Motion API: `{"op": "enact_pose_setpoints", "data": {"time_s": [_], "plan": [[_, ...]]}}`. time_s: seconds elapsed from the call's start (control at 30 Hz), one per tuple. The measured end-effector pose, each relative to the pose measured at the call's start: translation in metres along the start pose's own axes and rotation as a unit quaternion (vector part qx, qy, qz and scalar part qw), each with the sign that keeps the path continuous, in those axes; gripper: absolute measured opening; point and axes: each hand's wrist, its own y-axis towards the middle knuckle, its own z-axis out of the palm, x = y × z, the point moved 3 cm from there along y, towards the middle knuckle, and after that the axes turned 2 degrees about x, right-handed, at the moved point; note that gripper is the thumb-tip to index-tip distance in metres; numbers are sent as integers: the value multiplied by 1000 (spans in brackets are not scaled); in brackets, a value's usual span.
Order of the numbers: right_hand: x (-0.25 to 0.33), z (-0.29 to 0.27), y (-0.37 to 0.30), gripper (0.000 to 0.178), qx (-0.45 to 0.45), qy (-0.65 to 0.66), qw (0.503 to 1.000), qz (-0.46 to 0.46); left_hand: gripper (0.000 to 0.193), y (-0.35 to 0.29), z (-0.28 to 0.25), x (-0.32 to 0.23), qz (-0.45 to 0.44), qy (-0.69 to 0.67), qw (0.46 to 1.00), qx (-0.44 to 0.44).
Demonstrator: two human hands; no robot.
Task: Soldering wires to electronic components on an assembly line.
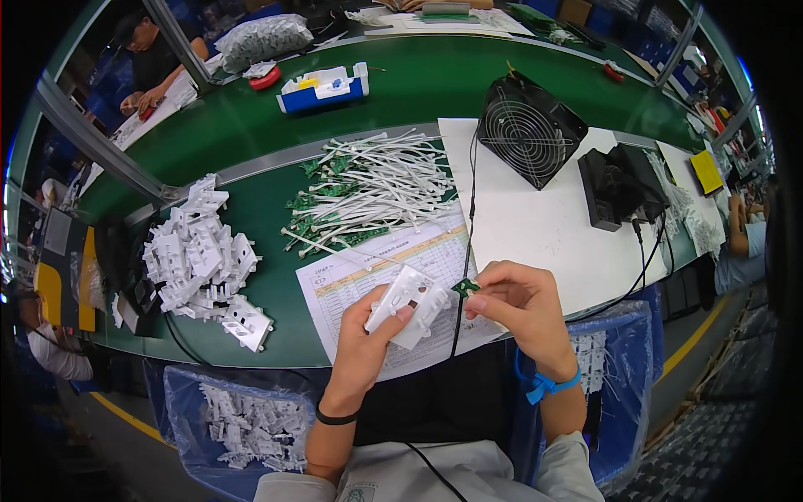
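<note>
My left hand (365, 339) is closed on a white plastic housing (410, 306), with the thumb over its lower face. Just right of it, my right hand (520, 308) pinches a small green circuit board (465, 288) between thumb and fingertips. The board is apart from the housing. Both are held above a printed sheet (335, 293) at the table's near edge. A thin white cable (347, 250) runs from behind the housing toward the pile; its end is hidden. Beyond lies a heap of white cables with green boards (376, 188).
White housings (196, 251) are piled at the left. A black fan (531, 130) and a black device (623, 188) stand on white paper at the right. Blue lined bins (180, 418) flank me. A blue-and-white unit (324, 89) sits on the green belt. Another person (159, 63) works at the far left.
</note>
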Motion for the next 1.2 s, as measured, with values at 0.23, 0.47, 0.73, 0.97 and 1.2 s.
{"op": "enact_pose_setpoints", "data": {"time_s": [0.23, 0.47, 0.73, 0.97, 1.2], "plan": [[-6, -1, 7, 9, 10, 87, 995, 41, 42, 2, 6, -4, 6, -52, 999, -17], [-3, -4, 9, 20, 72, 196, 975, 76, 44, 3, 9, -7, 30, -65, 997, -35], [-5, 1, 13, 18, 17, 113, 993, 43, 36, 5, 4, -1, 74, 3, 995, -70], [11, 27, 6, 12, -82, -215, 971, -69, 39, 12, 14, -2, 151, 40, 984, -85], [5, 61, 8, 16, -122, -281, 938, -163, 53, 7, 28, 6, 166, 2, 982, -84]]}}
